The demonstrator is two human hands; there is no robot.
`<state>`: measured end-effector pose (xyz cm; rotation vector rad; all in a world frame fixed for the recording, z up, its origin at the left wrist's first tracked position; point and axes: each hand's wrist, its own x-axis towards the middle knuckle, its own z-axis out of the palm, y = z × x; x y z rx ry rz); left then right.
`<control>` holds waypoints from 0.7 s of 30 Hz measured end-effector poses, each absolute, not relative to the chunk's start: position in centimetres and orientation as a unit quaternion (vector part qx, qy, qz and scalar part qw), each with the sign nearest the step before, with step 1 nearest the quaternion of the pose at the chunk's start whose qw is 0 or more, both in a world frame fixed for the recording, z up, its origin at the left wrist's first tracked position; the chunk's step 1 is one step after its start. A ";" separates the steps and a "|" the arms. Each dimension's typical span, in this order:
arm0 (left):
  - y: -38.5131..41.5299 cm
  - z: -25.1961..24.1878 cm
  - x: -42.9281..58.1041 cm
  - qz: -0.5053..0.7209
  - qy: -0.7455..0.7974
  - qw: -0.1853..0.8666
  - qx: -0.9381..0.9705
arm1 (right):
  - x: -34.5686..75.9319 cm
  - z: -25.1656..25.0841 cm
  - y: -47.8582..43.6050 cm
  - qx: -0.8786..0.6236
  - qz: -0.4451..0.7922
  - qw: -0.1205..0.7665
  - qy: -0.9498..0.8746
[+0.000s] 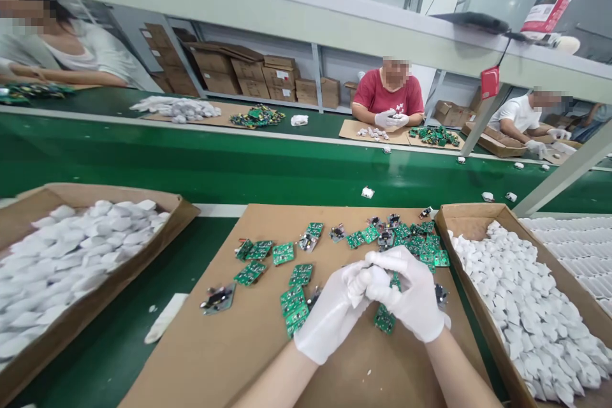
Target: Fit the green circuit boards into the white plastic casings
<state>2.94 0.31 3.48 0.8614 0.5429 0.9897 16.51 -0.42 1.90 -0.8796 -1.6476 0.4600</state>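
My left hand [329, 309] and my right hand [414, 293], both in white gloves, meet above a brown cardboard sheet [229, 357]. Their fingers are closed and pressed together around something small; white on white, it blends with the gloves and I cannot make it out. Below and beyond them lie green circuit boards, some solder side up, like the board [301, 275] left of my hands. Others show dark components, such as the board [217, 299] farther left. A dense cluster of boards [425, 245] lies behind my right hand, and one board [384, 319] sits partly under it.
Cardboard trays of white pieces flank the sheet: left tray [189, 209], right tray [478, 335]. A white strip [166, 319] lies left. Beyond runs a green conveyor belt [287, 172] carrying small white-topped boards [368, 192]. Co-workers sit opposite, under an overhead beam [268, 9]; a slanted post [564, 159] stands right.
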 end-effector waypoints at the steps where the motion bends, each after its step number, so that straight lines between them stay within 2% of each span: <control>1: 0.4 3.4 2.9 0.452 0.244 0.761 0.396 | 16.4 1.9 -0.4 -0.379 0.180 0.565 -0.710; 7: 0.4 2.9 2.3 0.467 0.237 0.761 0.383 | 16.5 2.2 -0.1 -0.317 0.140 0.519 -0.781; 14: 0.3 2.7 2.7 0.480 0.181 0.788 0.340 | 16.2 2.1 0.1 -0.353 0.193 0.540 -0.739; 17: -0.5 3.8 2.8 0.497 0.152 0.801 0.296 | 15.9 3.7 -0.4 -0.380 0.200 0.540 -0.724; 21: -1.9 6.8 2.5 0.508 0.125 0.828 0.202 | 15.5 8.1 -1.7 -0.333 0.111 0.541 -0.765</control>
